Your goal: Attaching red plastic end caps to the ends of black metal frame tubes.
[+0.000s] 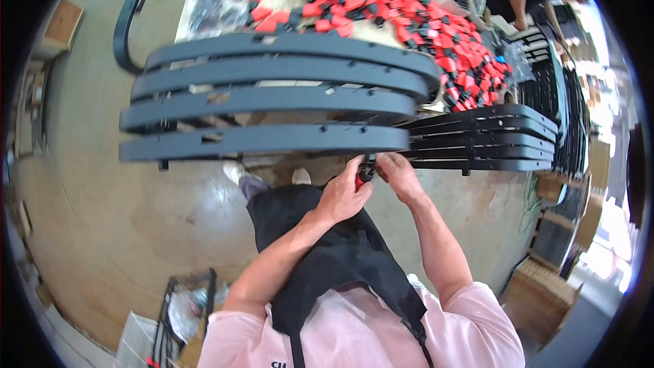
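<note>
1. Red-and-black clip (365, 174), mostly hidden, sits pinched between left hand (343, 196) and right hand (398, 176), just under the nearest black curved panel (266, 142).
2. Bare concrete floor (136, 211) lies open to the left.

Factory floor, stacked black panels (272, 112), cartons (541, 293)

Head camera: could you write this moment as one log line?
left hand: holding small red-and-black clip | right hand: pinching same clip | nearest: long dark curved strips | behind: pile of clips
</note>
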{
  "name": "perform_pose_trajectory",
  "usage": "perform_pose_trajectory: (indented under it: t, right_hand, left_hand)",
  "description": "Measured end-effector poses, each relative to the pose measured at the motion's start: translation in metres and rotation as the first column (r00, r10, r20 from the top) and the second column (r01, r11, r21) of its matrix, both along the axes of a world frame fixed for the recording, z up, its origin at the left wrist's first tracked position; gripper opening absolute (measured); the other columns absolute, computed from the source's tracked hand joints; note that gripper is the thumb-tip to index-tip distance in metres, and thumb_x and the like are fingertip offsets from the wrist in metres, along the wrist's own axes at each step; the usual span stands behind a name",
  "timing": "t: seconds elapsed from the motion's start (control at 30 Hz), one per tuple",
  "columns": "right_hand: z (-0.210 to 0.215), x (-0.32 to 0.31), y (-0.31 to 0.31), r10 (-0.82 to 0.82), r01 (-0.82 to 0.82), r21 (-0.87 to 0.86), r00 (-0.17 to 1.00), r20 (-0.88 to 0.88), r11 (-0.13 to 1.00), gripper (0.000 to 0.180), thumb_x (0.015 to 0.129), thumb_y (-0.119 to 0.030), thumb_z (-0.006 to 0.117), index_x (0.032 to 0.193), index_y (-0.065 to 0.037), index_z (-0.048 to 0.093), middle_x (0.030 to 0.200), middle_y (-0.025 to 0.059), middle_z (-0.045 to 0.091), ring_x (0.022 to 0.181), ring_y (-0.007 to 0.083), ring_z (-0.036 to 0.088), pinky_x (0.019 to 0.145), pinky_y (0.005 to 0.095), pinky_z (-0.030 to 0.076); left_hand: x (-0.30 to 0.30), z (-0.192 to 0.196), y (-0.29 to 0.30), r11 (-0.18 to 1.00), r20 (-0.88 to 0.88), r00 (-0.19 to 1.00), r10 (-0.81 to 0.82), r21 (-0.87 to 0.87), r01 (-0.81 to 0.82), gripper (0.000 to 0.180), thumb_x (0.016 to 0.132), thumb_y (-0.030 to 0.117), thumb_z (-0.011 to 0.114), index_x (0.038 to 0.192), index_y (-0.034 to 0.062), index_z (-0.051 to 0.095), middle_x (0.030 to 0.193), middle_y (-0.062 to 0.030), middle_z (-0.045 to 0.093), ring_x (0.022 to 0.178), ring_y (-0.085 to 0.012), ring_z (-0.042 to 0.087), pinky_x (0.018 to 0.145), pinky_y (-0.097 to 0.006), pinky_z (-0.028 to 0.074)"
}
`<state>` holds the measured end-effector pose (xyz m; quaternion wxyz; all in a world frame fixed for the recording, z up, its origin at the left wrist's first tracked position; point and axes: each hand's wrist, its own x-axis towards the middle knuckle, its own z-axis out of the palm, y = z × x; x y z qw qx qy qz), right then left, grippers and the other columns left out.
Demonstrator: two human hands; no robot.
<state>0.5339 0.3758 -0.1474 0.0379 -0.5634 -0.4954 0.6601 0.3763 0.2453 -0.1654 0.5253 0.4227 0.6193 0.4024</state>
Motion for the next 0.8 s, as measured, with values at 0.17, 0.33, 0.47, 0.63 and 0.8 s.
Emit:
perform_pose_trajectory:
  t: [0.17, 0.33, 0.47, 0.63, 0.8]
  right_hand:
    - [-0.001, 0.011, -0.003, 0.243, -0.218, 0.443, 0.970, 0.001, 0.870, 0.023, 0.107, -0.019, 0.063, 0.121, 0.000, 0.061, 0.106, 0.0155, 0.068, 0.097, 0.0258, 0.063, 0.092, 0.0381, 0.052]
    - [-0.003, 0.035, -0.001, 0.146, -0.126, 0.550, 0.989, 0.008, 0.825, 0.025, 0.103, -0.018, 0.067, 0.121, -0.003, 0.063, 0.109, 0.0162, 0.071, 0.102, 0.0297, 0.069, 0.091, 0.0400, 0.055]
    - [0.007, 0.040, -0.008, 0.034, -0.009, 0.508, 0.999, -0.041, 0.861, 0.023, 0.102, -0.017, 0.069, 0.119, -0.002, 0.066, 0.106, 0.0100, 0.070, 0.098, 0.0215, 0.066, 0.089, 0.0365, 0.054]
    - [0.006, 0.048, -0.020, -0.045, 0.098, 0.505, 0.992, -0.115, 0.858, 0.025, 0.100, -0.017, 0.071, 0.120, -0.001, 0.068, 0.103, 0.0116, 0.073, 0.093, 0.0211, 0.068, 0.085, 0.0357, 0.055]
    - [0.043, 0.047, -0.044, 0.047, 0.077, 0.495, 0.971, -0.233, 0.865, 0.024, 0.099, -0.013, 0.073, 0.119, 0.000, 0.069, 0.103, 0.0123, 0.074, 0.094, 0.0194, 0.071, 0.084, 0.0349, 0.057]
  left_hand:
    - [-0.004, 0.004, 0.003, 0.999, -0.064, 0.998, 0.026, 0.033, -0.023, 0.068, 0.097, 0.027, 0.069, 0.154, 0.0001, 0.045, 0.099, -0.0204, 0.070, 0.092, -0.0364, 0.073, 0.084, -0.046, 0.057]
    - [-0.010, 0.018, 0.006, 0.982, 0.205, 0.978, -0.027, -0.178, 0.065, 0.048, 0.103, 0.017, 0.064, 0.145, -0.0029, 0.055, 0.102, -0.0107, 0.074, 0.088, -0.0152, 0.071, 0.081, -0.031, 0.057]
    - [-0.009, 0.019, 0.002, 0.943, 0.318, 0.941, 0.112, -0.332, -0.001, 0.030, 0.107, 0.028, 0.065, 0.122, 0.0015, 0.064, 0.102, -0.0085, 0.074, 0.086, -0.0148, 0.070, 0.075, -0.028, 0.055]
    - [0.000, 0.022, -0.002, 0.945, 0.310, 0.942, 0.131, -0.326, -0.024, 0.034, 0.105, 0.038, 0.072, 0.111, 0.0055, 0.068, 0.090, -0.0026, 0.069, 0.083, -0.0115, 0.066, 0.070, -0.028, 0.054]
    - [0.010, 0.044, -0.008, 0.976, 0.364, 0.927, 0.087, -0.219, -0.005, 0.030, 0.106, 0.033, 0.074, 0.114, 0.0052, 0.069, 0.090, -0.0024, 0.069, 0.083, -0.0112, 0.066, 0.073, -0.027, 0.054]
